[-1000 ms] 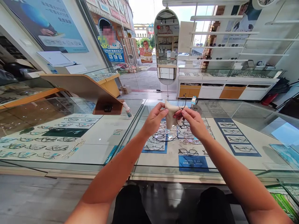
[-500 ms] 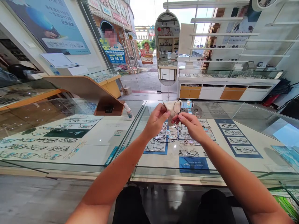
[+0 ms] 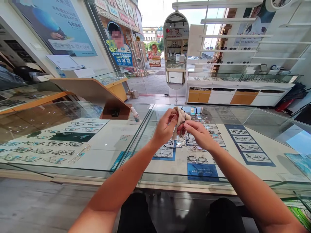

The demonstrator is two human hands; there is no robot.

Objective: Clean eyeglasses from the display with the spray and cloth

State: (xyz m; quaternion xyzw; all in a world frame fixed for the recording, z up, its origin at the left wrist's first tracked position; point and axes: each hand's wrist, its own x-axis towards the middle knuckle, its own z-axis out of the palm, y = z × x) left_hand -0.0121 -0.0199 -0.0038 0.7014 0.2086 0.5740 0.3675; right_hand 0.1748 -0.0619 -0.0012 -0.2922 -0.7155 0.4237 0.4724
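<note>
A small spray bottle point(image 3: 135, 114) is seen standing on the glass worktop point(image 3: 116, 142) at ten o'clock from the hands. A pale cloth point(image 3: 179, 119) is pinched in the left hand point(image 3: 166, 129), pressed against dark-framed glasses point(image 3: 186, 133) gripped by the right hand point(image 3: 198, 134); both are held above the worktop, over displayed frames point(image 3: 196, 159) at six o'clock.

An optician's shop: glass display counters point(image 3: 73, 129) of spectacle frames point(image 3: 196, 159).
</note>
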